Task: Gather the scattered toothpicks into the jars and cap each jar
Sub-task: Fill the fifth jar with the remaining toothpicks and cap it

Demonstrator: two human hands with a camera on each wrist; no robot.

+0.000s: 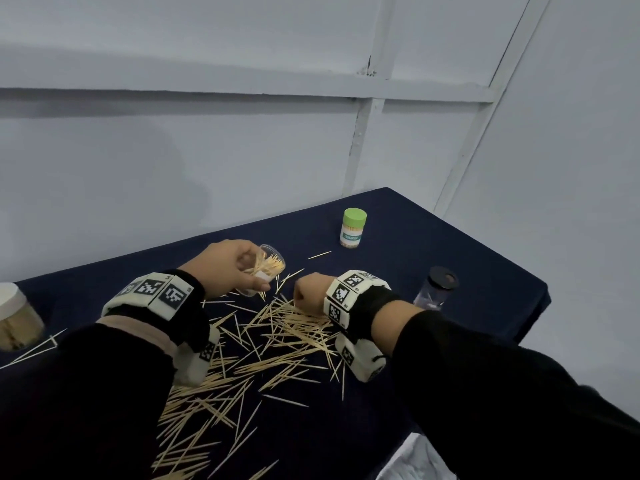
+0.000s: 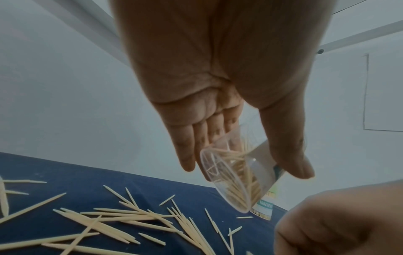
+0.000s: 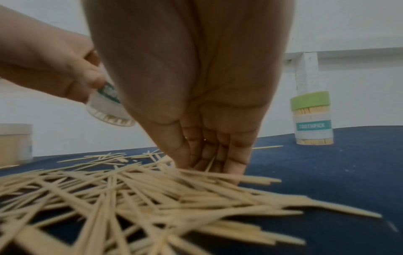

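Green-capped jar [image 3: 312,119]: teal label "TOOTHPICK"; held jar [image 2: 235,177] label unreadable, probably same.

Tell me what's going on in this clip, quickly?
A person is collecting toothpicks spilled over a dark blue table. The left hand holds an open clear jar, tilted and partly filled. The right hand is down in the pile, fingers closing on a few sticks. A green-capped jar stands full near the far edge, and a dark-capped jar sits to the right. Most toothpicks are still loose.
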